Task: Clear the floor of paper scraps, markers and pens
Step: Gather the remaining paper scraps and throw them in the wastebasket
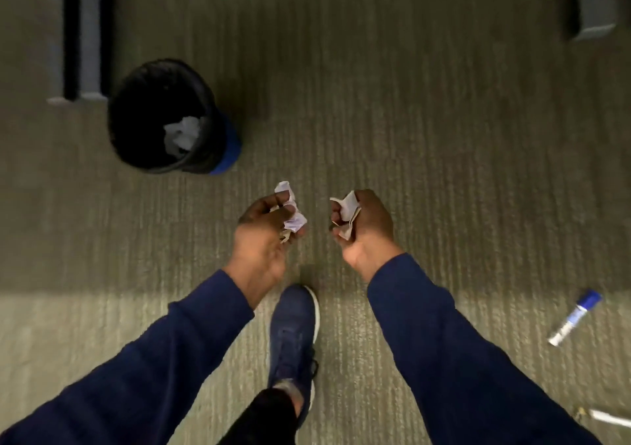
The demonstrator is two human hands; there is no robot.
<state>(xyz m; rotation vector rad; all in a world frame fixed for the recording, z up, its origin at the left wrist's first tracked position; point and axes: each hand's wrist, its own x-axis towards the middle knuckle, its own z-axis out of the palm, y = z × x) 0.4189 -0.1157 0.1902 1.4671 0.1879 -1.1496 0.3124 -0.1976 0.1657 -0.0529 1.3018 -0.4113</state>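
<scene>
My left hand (261, 240) is closed around crumpled paper scraps (290, 209) that stick out above its fingers. My right hand (367, 229) grips another crumpled paper scrap (348, 205). Both hands hover above the carpet, a little below and right of a black waste bin (136, 144). Crumpled white paper (182, 134) lies inside the bin. A blue-capped marker (575, 316) lies on the carpet at the right. A white pen (611, 418) lies at the lower right edge, partly cut off.
A blue shoe (295, 328) steps forward between my arms. Grey furniture legs (87, 35) stand at the upper left beside the bin. A dark grey furniture base (594, 4) sits at the upper right. Striped carpet (409, 120) covers the floor.
</scene>
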